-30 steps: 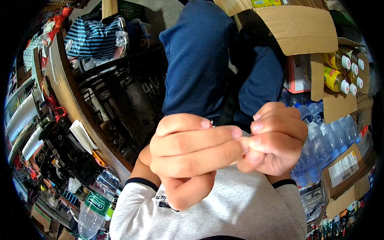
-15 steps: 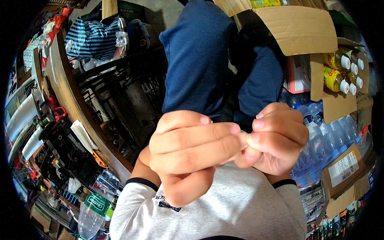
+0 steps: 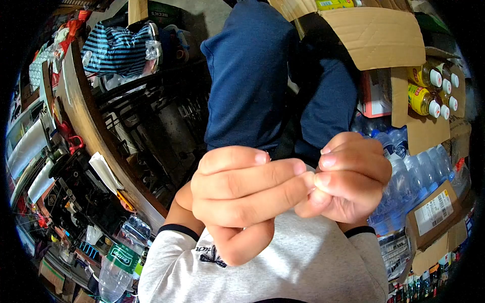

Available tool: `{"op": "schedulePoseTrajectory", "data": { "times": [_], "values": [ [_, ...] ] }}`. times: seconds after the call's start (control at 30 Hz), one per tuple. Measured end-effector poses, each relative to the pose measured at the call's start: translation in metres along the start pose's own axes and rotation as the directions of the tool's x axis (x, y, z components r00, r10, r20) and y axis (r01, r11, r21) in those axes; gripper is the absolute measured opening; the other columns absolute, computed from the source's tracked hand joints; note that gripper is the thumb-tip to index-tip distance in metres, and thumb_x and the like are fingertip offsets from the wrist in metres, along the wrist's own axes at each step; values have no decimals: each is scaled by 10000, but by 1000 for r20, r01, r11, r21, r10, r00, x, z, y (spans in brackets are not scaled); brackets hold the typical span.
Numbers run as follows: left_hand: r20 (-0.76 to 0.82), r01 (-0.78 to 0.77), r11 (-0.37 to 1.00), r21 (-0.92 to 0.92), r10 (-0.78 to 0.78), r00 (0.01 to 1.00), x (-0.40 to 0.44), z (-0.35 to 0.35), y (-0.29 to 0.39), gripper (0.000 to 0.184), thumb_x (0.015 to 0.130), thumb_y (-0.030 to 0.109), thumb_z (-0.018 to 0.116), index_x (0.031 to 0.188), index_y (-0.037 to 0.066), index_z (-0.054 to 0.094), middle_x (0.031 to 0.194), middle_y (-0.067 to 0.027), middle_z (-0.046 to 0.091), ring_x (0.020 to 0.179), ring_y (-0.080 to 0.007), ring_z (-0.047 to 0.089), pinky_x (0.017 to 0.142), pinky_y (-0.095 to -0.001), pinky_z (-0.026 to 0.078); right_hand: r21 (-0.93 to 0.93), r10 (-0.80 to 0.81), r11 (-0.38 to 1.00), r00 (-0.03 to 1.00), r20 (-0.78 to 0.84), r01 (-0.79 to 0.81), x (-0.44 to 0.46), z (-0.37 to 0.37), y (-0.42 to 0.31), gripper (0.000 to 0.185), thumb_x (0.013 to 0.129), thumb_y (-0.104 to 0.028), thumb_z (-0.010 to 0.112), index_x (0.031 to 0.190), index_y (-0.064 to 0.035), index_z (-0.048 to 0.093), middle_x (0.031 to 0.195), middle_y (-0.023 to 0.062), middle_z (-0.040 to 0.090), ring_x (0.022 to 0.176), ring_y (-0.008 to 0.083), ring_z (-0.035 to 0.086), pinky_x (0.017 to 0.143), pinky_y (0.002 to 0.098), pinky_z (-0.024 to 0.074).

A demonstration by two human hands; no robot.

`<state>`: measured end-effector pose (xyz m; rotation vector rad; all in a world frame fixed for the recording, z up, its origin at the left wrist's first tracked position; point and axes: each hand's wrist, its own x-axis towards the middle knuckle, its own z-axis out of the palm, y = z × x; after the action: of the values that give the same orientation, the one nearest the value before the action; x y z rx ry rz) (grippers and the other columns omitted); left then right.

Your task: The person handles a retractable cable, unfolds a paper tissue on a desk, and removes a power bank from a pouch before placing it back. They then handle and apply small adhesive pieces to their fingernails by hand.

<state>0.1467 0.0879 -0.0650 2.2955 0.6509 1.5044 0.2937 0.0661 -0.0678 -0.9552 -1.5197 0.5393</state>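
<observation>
Both hands meet in front of my grey shirt (image 3: 303,252), above my legs in dark blue trousers (image 3: 247,76). My left hand (image 3: 242,202) is closed, its fingers folded and the tips pressed toward the right hand. Curled in a pinch, my right hand (image 3: 351,179) has thumb and forefinger touching the left fingertips. Whatever lies between the fingertips is hidden or too small to name. Neither hand touches any other object.
At the right are a cardboard box (image 3: 429,134) of yellow-labelled bottles, clear plastic bottles (image 3: 414,174) and a labelled carton (image 3: 434,214). To the left run a wooden edge (image 3: 91,111), a striped bag (image 3: 118,50) and a large green-labelled bottle (image 3: 118,267).
Both hands have dropped slightly toward my shirt and shifted a little right. The fingertips still meet, and more of the dark embroidery on the shirt shows.
</observation>
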Motion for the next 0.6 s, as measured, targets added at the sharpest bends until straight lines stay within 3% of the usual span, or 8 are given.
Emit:
{"op": "schedulePoseTrajectory", "data": {
  "times": [0.27, 0.33, 0.6],
  "values": [
    [-27, -7, 1000, 15, 7, 1000, -2, 3, 0, 236, 797, 151, 550, 803, 103, 319, 778, -73, 611, 676, -205, 575, 674, -349, 379, 94, 53, 994, 999, 5, -53, -2, 1, 3, 221, 733, -167, 672, 897, -111, 535, 865, 27, 533, 703, 153, 520, 573, 263, 468],
    [-98, 10, 999, 49, -5, 995, -1, 8, 1, 231, 802, 147, 543, 807, 105, 316, 759, -64, 605, 666, -200, 570, 671, -346, 377, 100, 30, 994, 999, 14, -31, -2, 1, 5, 226, 730, -167, 675, 900, -115, 537, 868, 24, 530, 704, 155, 522, 577, 263, 468],
    [-26, -3, 999, 46, 4, 1000, 0, 4, 1, 217, 808, 146, 529, 797, 114, 315, 753, -67, 603, 664, -198, 568, 660, -342, 370, 123, 13, 992, 1000, 2, -13, -3, 1, 7, 249, 714, -158, 687, 906, -97, 542, 863, 34, 530, 692, 160, 525, 568, 269, 469]
  ]
}}
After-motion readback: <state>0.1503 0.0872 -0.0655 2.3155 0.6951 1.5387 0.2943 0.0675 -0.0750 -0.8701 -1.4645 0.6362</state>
